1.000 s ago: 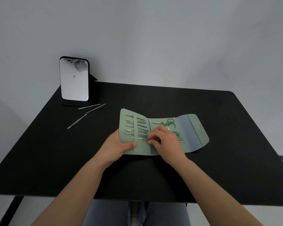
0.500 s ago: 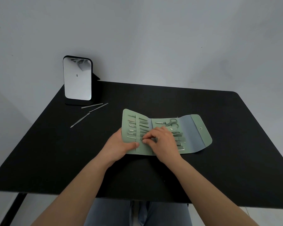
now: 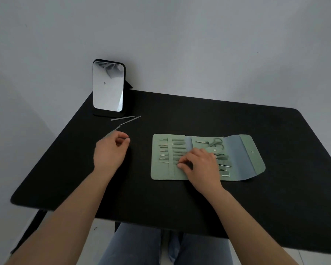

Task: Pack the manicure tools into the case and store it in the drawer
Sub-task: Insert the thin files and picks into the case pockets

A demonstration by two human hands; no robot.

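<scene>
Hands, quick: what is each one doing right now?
Left hand: open, fingers loosely curled, holding nothing, beside the loose tools.
Right hand: fingertips curled down onto the open case; whether it pinches a tool cannot be told.

Open case mid-table; loose tools left, before the mirror.

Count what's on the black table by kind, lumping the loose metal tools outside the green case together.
Loose metal tools: 3
Green case: 1
Mirror: 1
Hands, left hand, right hand: 2
Total: 7
</scene>
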